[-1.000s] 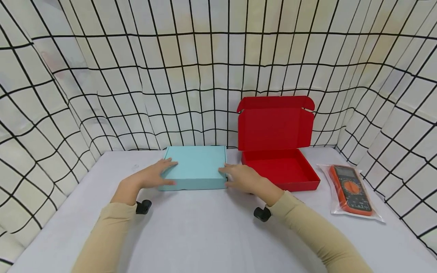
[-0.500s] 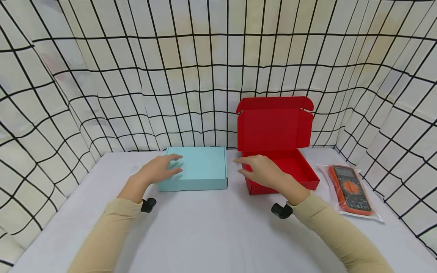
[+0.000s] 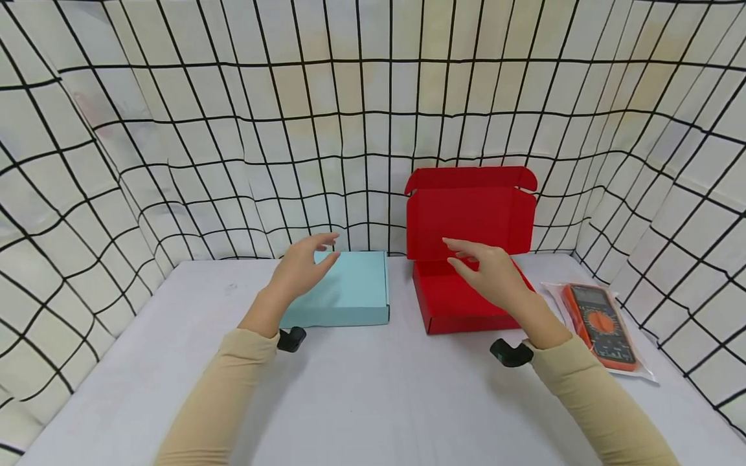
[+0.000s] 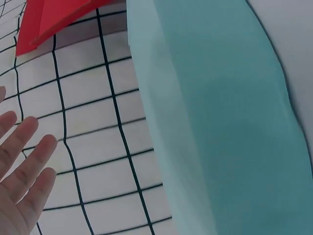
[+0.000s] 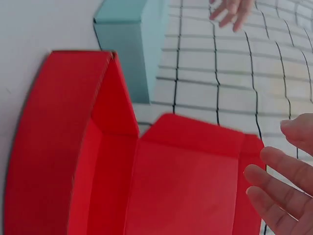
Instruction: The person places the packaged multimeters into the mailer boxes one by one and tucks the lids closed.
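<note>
A closed light-blue cardboard box [image 3: 355,285] lies flat at the back middle of the table. Above its left part my left hand [image 3: 303,265] is raised, fingers loosely extended and holding nothing. To the right stands a red cardboard box [image 3: 466,317] whose lid [image 3: 472,217] is up against the back. Over the red box hovers my right hand [image 3: 489,268], its fingers relaxed and nothing in them. In the right wrist view the spread fingers [image 5: 274,196] overlap the edge of the red lid. The left wrist view has the blue box [image 4: 234,122] large beside the left fingers [image 4: 29,166].
At the right lies an orange and black multimeter [image 3: 600,323] in a clear plastic bag. A white sheet with a black grid [image 3: 373,136] walls the table [image 3: 361,401] at the back and sides. Small black wrist cameras [image 3: 291,338] sit under both wrists.
Both hands have left the blue box and risen. The right hand has moved right, over the red box; the left has lifted and shifted a little right above the blue box.
</note>
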